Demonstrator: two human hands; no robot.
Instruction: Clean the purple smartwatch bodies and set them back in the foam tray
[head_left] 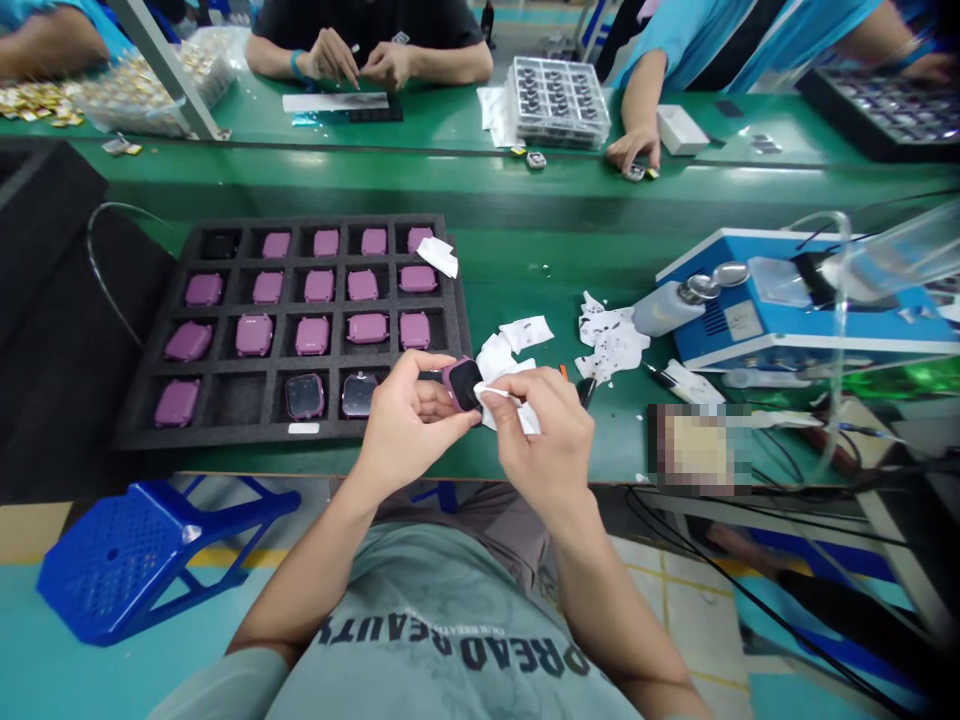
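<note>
My left hand [411, 415] holds a purple watch case [463, 383] with a dark screen by its edges, over the front part of the green bench. Pinched in my right hand [546, 430] is a white wipe [491, 402], which touches the right edge of the watch. To the left lies a black foam tray [240, 402] with rows of purple cases, mostly back side up. Two cases in its front row show dark screens, one of them [304, 397] beside a bare compartment. Used white wipes [517, 335] lie just beyond my hands.
At the right stand a metal-topped bottle [667, 308] and a blue machine [795, 300] with tubes and cables. Stained paper [611, 338] lies near the bottle. Other people work across the bench, beside a clear box [559, 100]. A blue stool [150, 560] stands at lower left.
</note>
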